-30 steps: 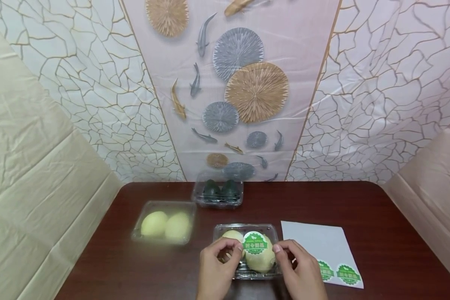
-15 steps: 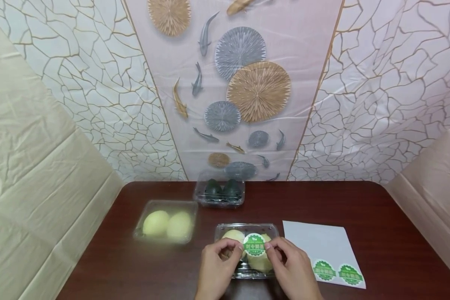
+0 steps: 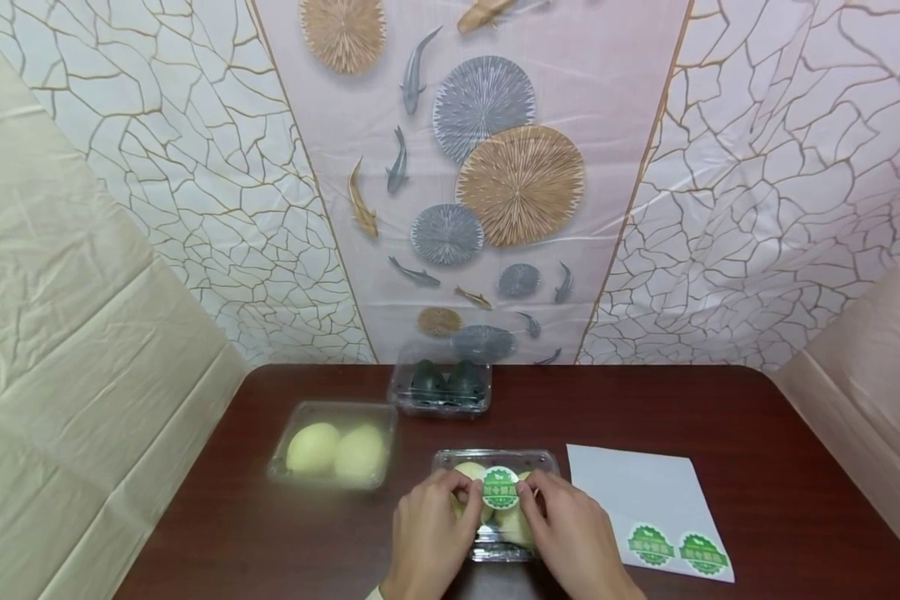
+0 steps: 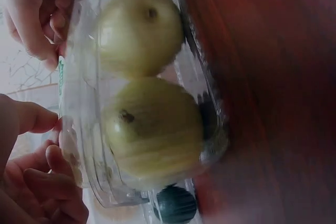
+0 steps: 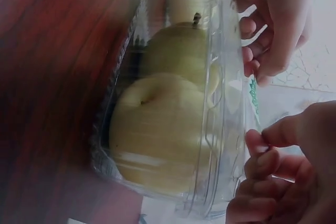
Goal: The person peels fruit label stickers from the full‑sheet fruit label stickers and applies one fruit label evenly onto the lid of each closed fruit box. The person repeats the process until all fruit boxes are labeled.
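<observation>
A round green-and-white sticker (image 3: pixel 500 488) with printed characters is stretched between my two hands, over the lid of a clear plastic clamshell box (image 3: pixel 495 458). My left hand (image 3: pixel 429 527) pinches its left edge between thumb and forefinger; my right hand (image 3: pixel 572 529) pinches the right edge the same way. Seen from the side in the left wrist view, the sticker (image 4: pixel 61 80) lies at the lid's surface; whether it touches is hard to tell. Inside the box are two yellow-green pears (image 4: pixel 155 129), partly hidden by my hands in the head view.
Right of the box lies a white backing sheet (image 3: pixel 637 492) bearing two more green stickers (image 3: pixel 703 553). A hazy-looking clear box (image 3: pixel 333 442) with two pale yellow fruits stands at left. Behind, another clear box (image 3: pixel 441 385) holds two dark green fruits. Everything stands on a dark red-brown table (image 3: pixel 217 517).
My right hand has come in leftward and taken the sticker's right edge. The sticker has shifted slightly left, toward the middle of the lid, and both stickers on the sheet are now uncovered.
</observation>
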`<state>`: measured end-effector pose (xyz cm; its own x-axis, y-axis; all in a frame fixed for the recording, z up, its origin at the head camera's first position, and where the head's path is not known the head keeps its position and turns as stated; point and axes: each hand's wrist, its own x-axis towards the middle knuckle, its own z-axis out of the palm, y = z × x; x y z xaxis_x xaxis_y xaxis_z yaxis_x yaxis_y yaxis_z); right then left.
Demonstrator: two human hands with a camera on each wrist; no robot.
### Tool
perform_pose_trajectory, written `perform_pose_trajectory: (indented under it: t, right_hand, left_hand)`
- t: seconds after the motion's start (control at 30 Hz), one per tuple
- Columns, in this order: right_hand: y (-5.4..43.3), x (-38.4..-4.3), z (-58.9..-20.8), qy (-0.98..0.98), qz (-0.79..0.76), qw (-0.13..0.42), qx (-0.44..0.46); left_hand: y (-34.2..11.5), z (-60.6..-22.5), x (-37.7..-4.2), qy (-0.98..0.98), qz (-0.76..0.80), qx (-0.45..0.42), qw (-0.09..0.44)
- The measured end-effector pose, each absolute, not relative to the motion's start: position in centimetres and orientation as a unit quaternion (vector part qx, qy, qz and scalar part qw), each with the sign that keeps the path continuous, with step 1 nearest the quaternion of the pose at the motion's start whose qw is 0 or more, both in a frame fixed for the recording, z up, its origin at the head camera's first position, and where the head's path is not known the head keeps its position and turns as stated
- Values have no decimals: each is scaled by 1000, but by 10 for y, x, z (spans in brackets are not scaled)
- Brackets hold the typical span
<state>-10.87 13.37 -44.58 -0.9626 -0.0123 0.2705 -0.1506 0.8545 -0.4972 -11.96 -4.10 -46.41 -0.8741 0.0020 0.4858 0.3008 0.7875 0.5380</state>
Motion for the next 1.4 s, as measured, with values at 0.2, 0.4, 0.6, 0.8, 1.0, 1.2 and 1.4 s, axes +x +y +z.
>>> perform_pose_trajectory:
  t: [0.2,0.4,0.6,0.8,1.0,1.2,1.4]
  right_hand:
    - [134,-116,-448,-961,226,144,66]
    - [135,-119,-450,-964,216,137,73]
    - [135,-120,-451,-964,213,139,76]
    - [135,-122,-450,-966,203,140,80]
    - [135,-124,-449,-968,186,140,87]
    - [134,-125,-448,-971,171,143,91]
    - [133,-125,-449,-972,160,146,94]
  left_hand:
    - [-40,-465,-125,-931,-275,-79,228]
    - [-39,-464,-128,-939,-251,-84,220]
    - [-39,-464,-131,-944,-221,-91,227]
    - [-37,-461,-132,-947,-219,-88,216]
    - [-36,-460,-133,-949,-205,-86,224]
    - [-35,-459,-133,-950,-195,-88,226]
    - [-36,-459,-133,-952,-195,-89,219]
